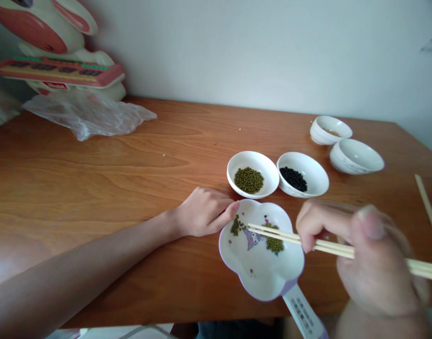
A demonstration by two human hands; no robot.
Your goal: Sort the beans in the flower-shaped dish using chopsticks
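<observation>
My right hand point(364, 249) grips a pair of wooden chopsticks point(329, 246), whose tips are over a flower-shaped white dish point(261, 278) with a purple rim and a handle. Two small groups of green beans point(274, 244) lie in the dish. My left hand point(207, 212) is closed at the dish's upper left rim, thumb and fingers on the edge. Just behind the dish stand a white bowl point(268, 176) of green beans and a white bowl point(316, 176) of black beans.
Two more white bowls point(357, 157) stand at the back right of the wooden table point(131, 183). A single chopstick point(427, 201) lies at the far right. At the back left are a crumpled plastic bag point(92, 115) and a toy keyboard point(60, 73) shaped like an animal.
</observation>
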